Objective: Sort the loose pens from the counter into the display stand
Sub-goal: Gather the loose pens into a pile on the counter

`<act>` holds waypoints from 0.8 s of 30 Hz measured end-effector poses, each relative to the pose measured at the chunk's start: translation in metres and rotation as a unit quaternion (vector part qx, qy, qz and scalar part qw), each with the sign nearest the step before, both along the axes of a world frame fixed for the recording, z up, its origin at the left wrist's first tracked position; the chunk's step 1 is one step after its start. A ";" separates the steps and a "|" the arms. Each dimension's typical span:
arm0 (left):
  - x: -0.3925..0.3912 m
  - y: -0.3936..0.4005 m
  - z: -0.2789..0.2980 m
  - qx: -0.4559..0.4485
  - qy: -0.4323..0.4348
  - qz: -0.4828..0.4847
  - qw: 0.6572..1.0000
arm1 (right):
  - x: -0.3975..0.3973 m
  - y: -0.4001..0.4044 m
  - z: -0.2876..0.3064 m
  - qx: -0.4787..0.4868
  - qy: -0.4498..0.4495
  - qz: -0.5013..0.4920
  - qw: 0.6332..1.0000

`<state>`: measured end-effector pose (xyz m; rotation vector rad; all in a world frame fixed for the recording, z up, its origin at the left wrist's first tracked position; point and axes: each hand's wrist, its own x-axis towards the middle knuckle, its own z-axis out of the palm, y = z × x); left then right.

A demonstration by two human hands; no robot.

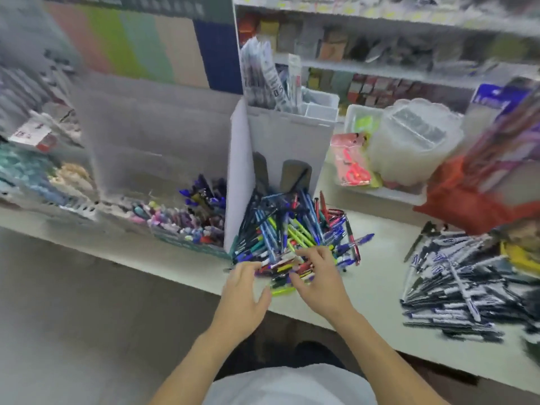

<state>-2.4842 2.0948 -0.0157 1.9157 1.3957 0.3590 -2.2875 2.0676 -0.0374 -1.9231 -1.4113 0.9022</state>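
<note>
Both hands work the near edge of the pen pile (292, 238), which lies on the counter (377, 287) at the foot of the white display stand (280, 141). Left hand (242, 299) at 7 o'clock of the pile: fingers spread and relaxed, tips touching the pens, nothing gripped. Right hand (318, 276) at 5 o'clock: fingers curled into the pens; whether one is pinched cannot be told through the blur. Black-and-white markers (455, 285) lie heaped at 3 o'clock, well apart. Trays of coloured pens (190, 223) sit at 9 o'clock, beside the stand.
</note>
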 end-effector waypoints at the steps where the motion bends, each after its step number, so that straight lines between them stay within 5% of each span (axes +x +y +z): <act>1: 0.004 0.016 -0.002 0.007 -0.002 -0.016 1.000 | 0.002 0.006 -0.001 0.013 -0.012 -0.037 0.999; 6: 0.028 0.081 -0.020 0.002 0.039 -0.038 0.998 | 0.024 0.029 -0.007 -0.038 -0.098 -0.176 0.979; 13: 0.059 0.125 -0.032 -0.052 0.097 0.040 0.993 | 0.071 0.041 -0.033 -0.210 -0.057 -0.227 0.949; 24: 0.095 0.144 -0.045 -0.016 0.162 0.108 0.981 | 0.079 0.049 -0.059 -0.140 -0.046 -0.267 0.952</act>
